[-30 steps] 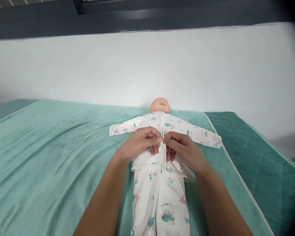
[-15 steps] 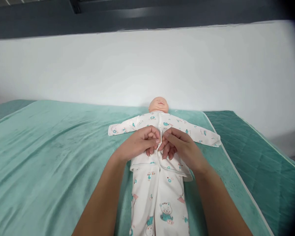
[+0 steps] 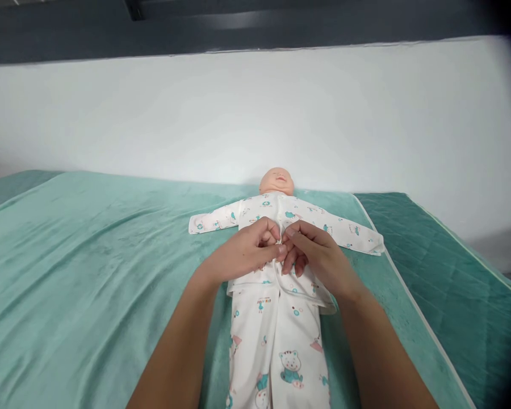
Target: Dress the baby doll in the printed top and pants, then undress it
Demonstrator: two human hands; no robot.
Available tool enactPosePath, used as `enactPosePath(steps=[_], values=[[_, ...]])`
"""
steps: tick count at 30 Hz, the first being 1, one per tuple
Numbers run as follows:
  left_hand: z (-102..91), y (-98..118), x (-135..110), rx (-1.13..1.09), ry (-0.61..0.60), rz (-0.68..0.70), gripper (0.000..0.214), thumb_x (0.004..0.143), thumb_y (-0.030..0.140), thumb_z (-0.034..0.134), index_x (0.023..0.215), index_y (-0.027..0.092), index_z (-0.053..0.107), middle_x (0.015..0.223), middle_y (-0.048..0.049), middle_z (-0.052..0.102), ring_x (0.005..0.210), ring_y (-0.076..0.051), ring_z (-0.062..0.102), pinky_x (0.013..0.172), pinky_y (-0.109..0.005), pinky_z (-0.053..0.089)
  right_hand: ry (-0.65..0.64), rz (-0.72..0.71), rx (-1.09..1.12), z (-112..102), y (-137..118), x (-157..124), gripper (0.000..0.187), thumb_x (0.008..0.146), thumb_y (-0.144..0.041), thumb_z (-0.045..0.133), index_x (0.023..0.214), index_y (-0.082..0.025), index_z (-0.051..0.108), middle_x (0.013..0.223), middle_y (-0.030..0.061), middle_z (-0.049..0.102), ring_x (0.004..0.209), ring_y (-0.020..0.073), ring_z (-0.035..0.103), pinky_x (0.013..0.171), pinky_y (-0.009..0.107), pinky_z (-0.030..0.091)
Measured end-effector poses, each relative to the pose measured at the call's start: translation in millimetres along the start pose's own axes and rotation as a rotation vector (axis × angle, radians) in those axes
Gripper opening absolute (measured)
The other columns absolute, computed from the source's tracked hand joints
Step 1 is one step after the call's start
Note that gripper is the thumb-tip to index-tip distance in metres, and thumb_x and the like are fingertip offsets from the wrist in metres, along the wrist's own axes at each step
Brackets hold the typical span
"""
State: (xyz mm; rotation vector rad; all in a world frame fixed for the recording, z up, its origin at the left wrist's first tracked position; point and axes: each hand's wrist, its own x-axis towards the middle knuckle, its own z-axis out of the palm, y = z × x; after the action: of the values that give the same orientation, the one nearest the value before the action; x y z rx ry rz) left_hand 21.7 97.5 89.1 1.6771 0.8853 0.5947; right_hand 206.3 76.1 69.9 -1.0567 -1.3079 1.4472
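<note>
The broad green blanket (image 3: 59, 267) left of the doll (image 3: 276, 183) and its jacket (image 3: 259, 211) gives a hand open passage over low folds (image 3: 111, 335), but the outstretched sleeves (image 3: 215, 221) jut sideways, the white wall (image 3: 255, 119) closes the far side, and the left hand (image 3: 242, 251) and right hand (image 3: 317, 254) crowd the jacket's front.

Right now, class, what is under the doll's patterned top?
Matching trousers emerge below the patterned top, and its sleeves lie on the teal blanket. The torso of the doll and the trousers' upper end are covered, so neither can be seen.
</note>
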Motion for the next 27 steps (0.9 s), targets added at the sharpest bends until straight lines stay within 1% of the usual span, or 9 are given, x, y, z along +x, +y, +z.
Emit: enactPosePath(steps=[3, 5, 16, 21, 27], values=[[0.6, -1.1, 0.1, 0.015, 0.011, -0.006, 0.007, 0.090, 0.028, 0.050, 0.095, 0.024, 0.046, 0.070, 0.0062, 0.050, 0.058, -0.008, 0.045, 0.050, -0.020, 0.035, -0.010, -0.003, 0.003, 0.3, -0.1, -0.1, 0.023, 0.095, -0.038, 0.051, 0.082, -0.020, 0.056, 0.072, 0.0023, 0.070, 0.056, 0.0147, 0.068, 0.045, 0.020, 0.042], [0.2, -1.6, 0.0, 0.009, 0.007, -0.005, 0.005, 0.090, 0.025, 0.047, 0.095, 0.024, 0.046, 0.070, 0.0063, 0.050, 0.057, -0.008, 0.047, 0.050, -0.020, 0.036, -0.013, 0.001, 0.000, 0.5, -0.3, 0.2, 0.022, 0.096, -0.038, 0.051, 0.083, -0.020, 0.056, 0.072, 0.0023, 0.070, 0.055, 0.0146, 0.067, 0.045, 0.020, 0.041], [-2.2, -2.4, -1.1, 0.008, -0.008, -0.015, 0.016, 0.087, 0.018, 0.042, 0.100, 0.024, 0.047, 0.069, 0.0059, 0.053, 0.057, -0.008, 0.049, 0.052, -0.021, 0.040, -0.024, -0.003, -0.025, 0.3, -1.1, 0.8, 0.022, 0.095, -0.039, 0.052, 0.084, -0.020, 0.055, 0.071, 0.0018, 0.069, 0.054, 0.0145, 0.066, 0.045, 0.021, 0.041], [-3.2, -2.9, -0.9, -0.007, -0.012, -0.024, 0.018, 0.086, 0.017, 0.042, 0.101, 0.025, 0.047, 0.070, 0.0057, 0.054, 0.056, -0.009, 0.050, 0.052, -0.022, 0.041, -0.024, -0.002, -0.043, 0.4, -0.8, 1.2, 0.022, 0.095, -0.038, 0.053, 0.082, -0.020, 0.055, 0.071, 0.0017, 0.068, 0.054, 0.0141, 0.065, 0.046, 0.021, 0.041], [-3.6, -6.2, 1.7, -0.105, 0.000, -0.010, 0.013, 0.088, 0.018, 0.043, 0.098, 0.024, 0.049, 0.063, 0.0067, 0.051, 0.054, -0.008, 0.046, 0.050, -0.020, 0.037, -0.037, -0.003, -0.085, -0.6, 0.2, 1.7, 0.014, 0.092, -0.035, 0.059, 0.095, -0.022, 0.058, 0.072, -0.0014, 0.065, 0.056, 0.0127, 0.066, 0.048, 0.020, 0.043]])
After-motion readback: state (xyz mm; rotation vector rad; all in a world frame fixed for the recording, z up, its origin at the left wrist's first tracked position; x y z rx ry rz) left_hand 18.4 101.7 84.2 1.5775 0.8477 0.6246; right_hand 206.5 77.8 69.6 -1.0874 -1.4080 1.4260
